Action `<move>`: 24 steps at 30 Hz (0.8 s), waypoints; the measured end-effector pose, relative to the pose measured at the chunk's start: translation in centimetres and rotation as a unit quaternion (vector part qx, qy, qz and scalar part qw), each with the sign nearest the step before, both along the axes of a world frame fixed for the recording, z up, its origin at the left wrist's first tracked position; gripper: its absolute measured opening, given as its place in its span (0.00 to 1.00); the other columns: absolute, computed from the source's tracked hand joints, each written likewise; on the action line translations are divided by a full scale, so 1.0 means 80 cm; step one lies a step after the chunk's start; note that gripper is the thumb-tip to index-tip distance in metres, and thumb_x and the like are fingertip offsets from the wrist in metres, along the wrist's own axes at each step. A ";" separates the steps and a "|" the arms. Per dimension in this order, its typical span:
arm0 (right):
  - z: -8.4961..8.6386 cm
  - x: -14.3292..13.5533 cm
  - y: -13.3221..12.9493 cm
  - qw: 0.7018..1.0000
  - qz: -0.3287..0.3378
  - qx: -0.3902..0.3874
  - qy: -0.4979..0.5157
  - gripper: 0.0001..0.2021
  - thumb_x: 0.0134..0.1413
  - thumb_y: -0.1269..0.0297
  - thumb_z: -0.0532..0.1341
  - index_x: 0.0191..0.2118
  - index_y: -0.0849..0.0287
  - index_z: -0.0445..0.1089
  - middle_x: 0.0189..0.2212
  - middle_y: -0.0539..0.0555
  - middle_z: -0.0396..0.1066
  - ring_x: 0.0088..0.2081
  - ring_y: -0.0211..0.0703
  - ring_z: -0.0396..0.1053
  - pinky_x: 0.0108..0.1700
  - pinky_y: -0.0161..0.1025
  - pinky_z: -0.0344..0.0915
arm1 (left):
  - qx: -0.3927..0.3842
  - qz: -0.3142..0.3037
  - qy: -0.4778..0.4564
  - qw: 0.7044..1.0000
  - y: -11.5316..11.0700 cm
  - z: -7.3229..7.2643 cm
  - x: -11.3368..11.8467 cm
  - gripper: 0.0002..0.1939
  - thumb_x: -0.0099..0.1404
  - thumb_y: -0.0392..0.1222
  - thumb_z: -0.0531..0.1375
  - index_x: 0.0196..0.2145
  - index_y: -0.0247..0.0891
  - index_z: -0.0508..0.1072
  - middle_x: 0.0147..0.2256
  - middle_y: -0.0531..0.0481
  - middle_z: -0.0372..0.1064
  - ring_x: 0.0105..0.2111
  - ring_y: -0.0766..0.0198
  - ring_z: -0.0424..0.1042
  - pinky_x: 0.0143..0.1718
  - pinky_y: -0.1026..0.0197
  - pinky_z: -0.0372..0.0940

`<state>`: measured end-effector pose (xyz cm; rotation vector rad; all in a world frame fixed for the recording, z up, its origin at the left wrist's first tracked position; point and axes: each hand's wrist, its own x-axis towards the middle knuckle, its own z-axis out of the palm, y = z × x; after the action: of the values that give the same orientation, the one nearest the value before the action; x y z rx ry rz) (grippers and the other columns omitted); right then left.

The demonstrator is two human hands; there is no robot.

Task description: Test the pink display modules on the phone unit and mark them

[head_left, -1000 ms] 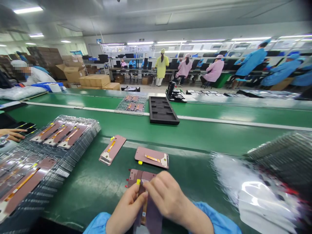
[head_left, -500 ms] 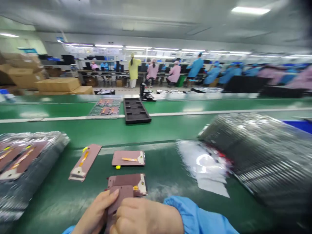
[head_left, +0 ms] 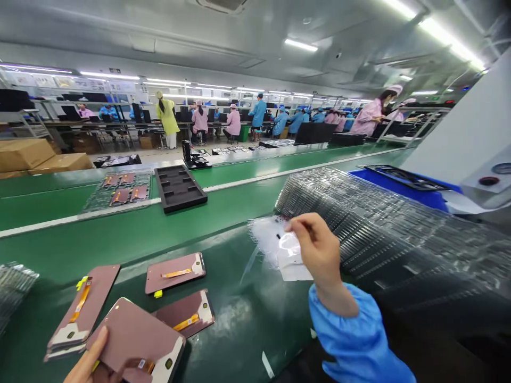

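Note:
My left hand (head_left: 88, 357) grips a phone screen (head_left: 138, 335), its mauve back up, with a flex cable and pale end strip towards the lower right. Beside it on the green surface lie a stack of phone screens (head_left: 85, 303) at the left, another screen (head_left: 175, 273) behind, and one more (head_left: 191, 314) partly covered by the held one. My right hand (head_left: 319, 247), in a blue sleeve, is pinched over a white sheet (head_left: 293, 260) and a clear film (head_left: 265, 239) with small dark bits. What its fingertips hold, if anything, is too small to make out.
Clear plastic trays (head_left: 383, 223) are stacked high at my right, by a blue bin (head_left: 431, 197). A black tray (head_left: 179, 189) and a clear tray of screens (head_left: 123, 189) sit on the far belt. Co-workers sit and stand in the background.
My right hand has left the phone screen and moved right to the white sheet. My left hand now holds the screen alone, tilted. The view has turned right.

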<state>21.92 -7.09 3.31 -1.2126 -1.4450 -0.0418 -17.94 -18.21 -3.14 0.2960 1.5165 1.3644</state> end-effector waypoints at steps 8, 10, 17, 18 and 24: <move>-0.111 0.120 0.114 0.961 -0.184 -0.194 -0.072 0.12 0.54 0.60 0.55 0.26 0.60 0.69 0.26 0.61 0.68 0.36 0.56 0.66 0.39 0.52 0.63 | 0.086 0.031 -0.004 0.996 -0.026 0.025 0.024 0.20 0.63 0.31 0.58 0.52 0.43 0.72 0.39 0.48 0.79 0.31 0.58 0.79 0.30 0.59 0.77; -0.124 0.121 0.114 0.954 -0.200 -0.201 -0.101 0.10 0.51 0.62 0.56 0.27 0.62 0.70 0.32 0.69 0.69 0.41 0.64 0.64 0.40 0.56 0.60 | 0.081 0.047 -0.016 0.995 -0.030 0.024 0.027 0.18 0.64 0.31 0.58 0.51 0.41 0.73 0.38 0.47 0.79 0.31 0.59 0.79 0.30 0.59 0.77; -0.094 0.014 0.100 0.969 -0.008 -0.116 -0.218 0.13 0.59 0.61 0.54 0.39 0.65 0.71 0.44 0.72 0.67 0.49 0.67 0.63 0.49 0.60 0.58 | 0.098 0.086 -0.041 0.991 -0.028 0.023 0.043 0.12 0.65 0.32 0.58 0.46 0.37 0.74 0.39 0.46 0.78 0.31 0.61 0.77 0.28 0.60 0.76; -0.088 -0.015 0.088 0.960 0.082 -0.109 -0.244 0.12 0.61 0.60 0.54 0.36 0.62 0.71 0.41 0.67 0.70 0.47 0.60 0.67 0.50 0.56 0.61 | 0.105 0.080 -0.048 0.990 -0.027 0.023 0.048 0.12 0.64 0.31 0.58 0.46 0.37 0.74 0.39 0.47 0.77 0.32 0.61 0.77 0.28 0.59 0.76; -0.072 -0.172 -0.017 0.822 0.463 -0.137 -0.303 0.22 0.47 0.49 0.70 0.40 0.59 0.66 0.56 0.66 0.64 0.57 0.57 0.63 0.53 0.47 0.66 | 0.114 0.023 -0.107 0.987 -0.031 0.015 0.083 0.21 0.59 0.29 0.62 0.50 0.39 0.71 0.42 0.47 0.75 0.37 0.59 0.75 0.34 0.54 0.76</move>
<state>8.18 -8.48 -2.44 -0.5916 -2.5581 0.5076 -11.34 -20.66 -1.96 0.2495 1.1991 1.5577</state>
